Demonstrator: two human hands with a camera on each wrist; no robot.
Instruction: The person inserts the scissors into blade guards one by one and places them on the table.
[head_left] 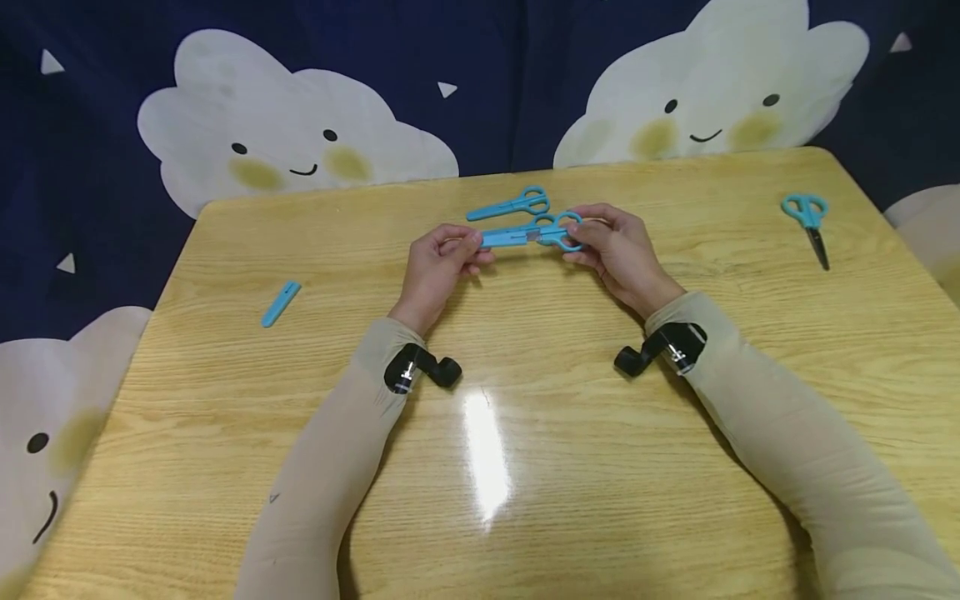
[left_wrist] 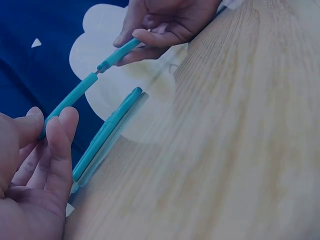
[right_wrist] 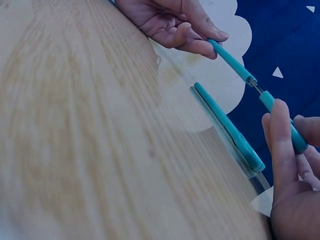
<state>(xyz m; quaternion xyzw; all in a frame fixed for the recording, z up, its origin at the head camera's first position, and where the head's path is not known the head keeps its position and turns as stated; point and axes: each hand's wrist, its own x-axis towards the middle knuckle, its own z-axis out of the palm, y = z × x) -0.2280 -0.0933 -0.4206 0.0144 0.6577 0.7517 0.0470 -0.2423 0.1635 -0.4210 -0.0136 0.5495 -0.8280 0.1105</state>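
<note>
My left hand (head_left: 442, 267) pinches the far end of a light blue blade cover (head_left: 504, 239) between thumb and fingers. My right hand (head_left: 618, 250) holds a pair of scissors by its light blue handles (head_left: 558, 233). A short stretch of metal blade (right_wrist: 257, 87) shows between cover and handles, the rest being inside the cover. Both are held above the table, as the left wrist view shows. Just behind them lies another pair of blue scissors (head_left: 517, 204) with its blades covered. A further blue handle loop shows partly behind the held scissors.
On the wooden table (head_left: 555, 467), a loose blue cover (head_left: 281, 304) lies at the left. Uncovered scissors (head_left: 810, 221) with dark blades and blue handles lie near the right edge. A dark blue curtain (head_left: 487, 108) with white clouds hangs behind the table.
</note>
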